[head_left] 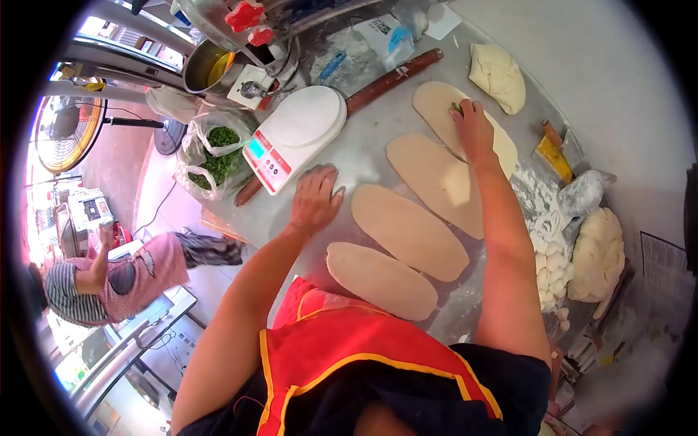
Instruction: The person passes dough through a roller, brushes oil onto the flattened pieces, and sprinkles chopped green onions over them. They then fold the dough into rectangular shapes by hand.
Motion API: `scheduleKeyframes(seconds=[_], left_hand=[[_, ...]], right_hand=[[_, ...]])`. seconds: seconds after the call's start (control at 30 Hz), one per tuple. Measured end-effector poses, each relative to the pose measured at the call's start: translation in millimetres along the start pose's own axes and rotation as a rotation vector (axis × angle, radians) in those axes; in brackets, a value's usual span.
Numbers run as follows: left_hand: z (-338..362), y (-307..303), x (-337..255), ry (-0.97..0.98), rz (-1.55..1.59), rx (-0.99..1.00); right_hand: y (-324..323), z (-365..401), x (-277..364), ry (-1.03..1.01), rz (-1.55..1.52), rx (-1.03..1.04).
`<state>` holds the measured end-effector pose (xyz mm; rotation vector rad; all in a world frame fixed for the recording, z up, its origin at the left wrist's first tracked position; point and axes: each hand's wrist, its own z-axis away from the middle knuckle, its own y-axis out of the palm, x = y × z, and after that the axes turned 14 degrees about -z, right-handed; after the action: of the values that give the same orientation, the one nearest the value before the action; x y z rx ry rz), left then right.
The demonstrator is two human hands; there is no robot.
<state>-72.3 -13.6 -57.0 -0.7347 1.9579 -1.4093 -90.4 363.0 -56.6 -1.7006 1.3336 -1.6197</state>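
Several flat, oval dough sheets lie side by side on the metal table. My right hand [474, 129] is over the farthest dough sheet [436, 102], fingers bunched around chopped greens, with a bit of green showing at the fingertips. My left hand [316, 198] rests palm down on the tabletop, fingers stretched out and holding nothing. It lies between the white kitchen scale [309, 120] and the dough sheet [407, 231] in the middle. Nearest my red apron is another dough sheet [382, 282]. Beyond the scale, a plastic bag [190, 149] holds chopped greens [222, 136].
A brown rolling pin [396, 81] runs behind the scale. Folded dough [498, 78] sits at the far right, above a yellow-bladed scraper [554, 160]. Small dough pieces [552, 276] and a large dough lump [598, 254] lie rightward. A person [116, 283] stands at left near a fan [69, 131].
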Motion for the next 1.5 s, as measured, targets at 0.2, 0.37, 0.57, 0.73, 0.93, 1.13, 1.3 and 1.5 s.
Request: scheduleKeyframes(seconds=[0.2, 0.37, 0.57, 0.73, 0.93, 1.13, 1.3, 1.5], left_hand=[[0, -1, -1, 0.007, -0.023, 0.008], [1, 1, -2, 0.026, -0.045, -0.045], [3, 3, -2, 0.041, -0.036, -0.036], [4, -2, -1, 0.038, -0.017, 0.011], [6, 1, 0, 0.048, -0.022, -0.014], [7, -1, 0, 0.044, -0.037, -0.015], [7, -1, 0, 0.053, -0.037, -0.022], [7, 1, 2, 0.050, -0.024, 0.002]], right_hand=[[-13, 8, -11, -0.033, -0.290, -0.179], [-28, 34, 12, 0.060, -0.369, -0.153], [-3, 100, 52, -0.151, -0.205, 0.063], [-11, 117, 62, -0.173, -0.206, 0.045], [-7, 130, 44, -0.171, -0.218, 0.039], [-10, 140, 49, -0.119, -0.381, -0.027], [-14, 176, 91, -0.169, -0.453, 0.009], [6, 212, 126, -0.208, -0.369, 0.115]])
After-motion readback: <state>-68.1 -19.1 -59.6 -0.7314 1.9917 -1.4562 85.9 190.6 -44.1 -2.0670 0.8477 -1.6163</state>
